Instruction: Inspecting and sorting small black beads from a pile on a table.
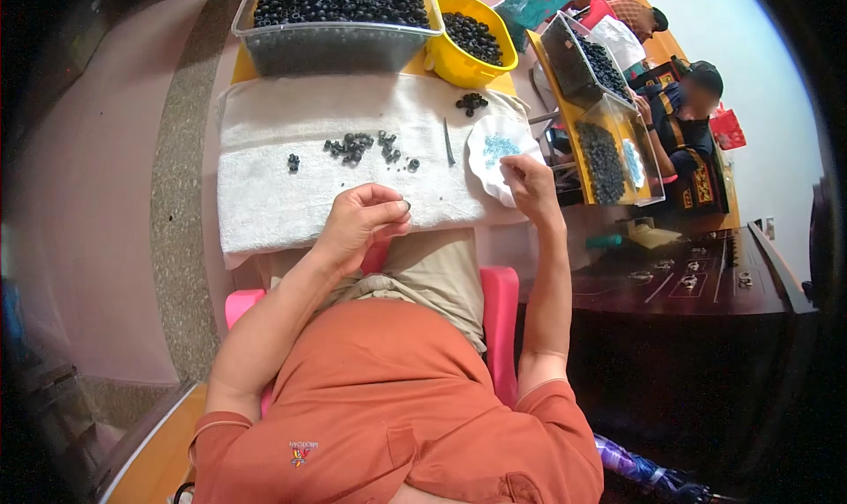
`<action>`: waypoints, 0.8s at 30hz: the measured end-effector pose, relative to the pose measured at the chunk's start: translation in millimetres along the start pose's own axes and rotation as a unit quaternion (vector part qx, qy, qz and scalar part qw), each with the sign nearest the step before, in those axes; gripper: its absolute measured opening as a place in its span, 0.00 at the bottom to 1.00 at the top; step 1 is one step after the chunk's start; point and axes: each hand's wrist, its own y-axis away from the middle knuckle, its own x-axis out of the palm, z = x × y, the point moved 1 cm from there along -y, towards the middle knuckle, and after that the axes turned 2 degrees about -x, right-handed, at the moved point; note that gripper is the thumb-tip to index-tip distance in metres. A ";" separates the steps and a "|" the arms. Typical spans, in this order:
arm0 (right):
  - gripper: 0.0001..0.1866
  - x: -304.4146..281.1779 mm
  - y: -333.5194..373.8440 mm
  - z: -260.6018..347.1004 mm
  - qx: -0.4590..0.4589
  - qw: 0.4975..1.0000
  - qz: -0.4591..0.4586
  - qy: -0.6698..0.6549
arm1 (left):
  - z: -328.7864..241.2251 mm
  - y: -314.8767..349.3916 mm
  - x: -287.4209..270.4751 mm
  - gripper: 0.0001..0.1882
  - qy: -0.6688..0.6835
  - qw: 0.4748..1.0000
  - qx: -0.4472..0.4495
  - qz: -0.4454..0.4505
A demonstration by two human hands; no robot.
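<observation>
- Left hand (363, 224): thumb and forefinger clamped on a small dark piece (406, 206), out over the near part of the white towel (265, 125)!
- Which way that piece points, and its long axis? Too tiny to call.
- Right hand (533, 189): fingers curled together at the right side of the white dish (479, 134); anything between them, can't tell.
- Blue bits (499, 147) lie just beyond its fingertips.
- Farther in: a slender dark tool (448, 142) lying lengthwise away from the body, loose black pieces (353, 147) to its left.
- Beyond: clear bin (344, 56), yellow tub (454, 69), both well filled.
</observation>
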 end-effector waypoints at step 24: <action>0.04 67.7 23.9 107.3 0.072 0.794 0.225 -0.560 | 2.4 0.8 -1.3 0.07 0.023 0.995 -0.029 0.088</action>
